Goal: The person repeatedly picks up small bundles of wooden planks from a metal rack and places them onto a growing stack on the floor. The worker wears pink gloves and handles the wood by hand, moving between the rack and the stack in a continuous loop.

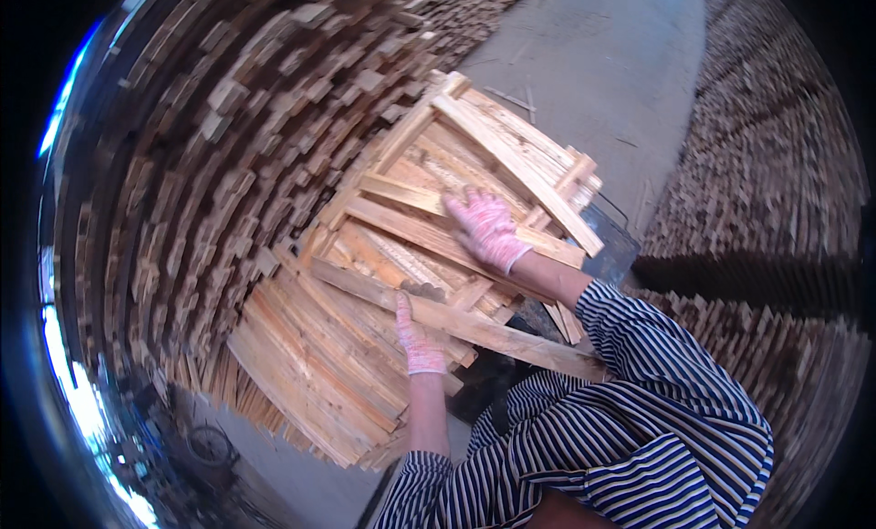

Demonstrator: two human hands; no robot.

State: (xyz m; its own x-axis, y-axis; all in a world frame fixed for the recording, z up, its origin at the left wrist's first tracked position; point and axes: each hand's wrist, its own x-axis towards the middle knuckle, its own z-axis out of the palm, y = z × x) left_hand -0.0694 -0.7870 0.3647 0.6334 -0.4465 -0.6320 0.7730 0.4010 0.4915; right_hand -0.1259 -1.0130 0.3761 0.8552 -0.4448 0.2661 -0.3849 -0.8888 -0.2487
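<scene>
My left hand (420, 342), in a pink-and-white knit glove, is closed on a wooden board (511, 336). The thumb lies over the board's upper face, and darker fingertips show past its far edge. This board slants from the stack down toward my right forearm. Farther away, my right hand (488, 230), gloved alike, is closed over a light wooden slat (401, 193), its fingers partly blurred. Just below runs another slat (401, 230), close beside it. Under both lies a wooden frame (401, 141) with crosspieces and a diagonal slat (525, 169) at its far right.
Nearer on the left lies a layer of flat boards (310, 365). Tall stacks of timber (228, 146) rise along the left, with more stacked wood (776, 164) at right. Grey floor (584, 46) runs between them, with thin scraps. A dark surface (607, 242) shows beside the frame.
</scene>
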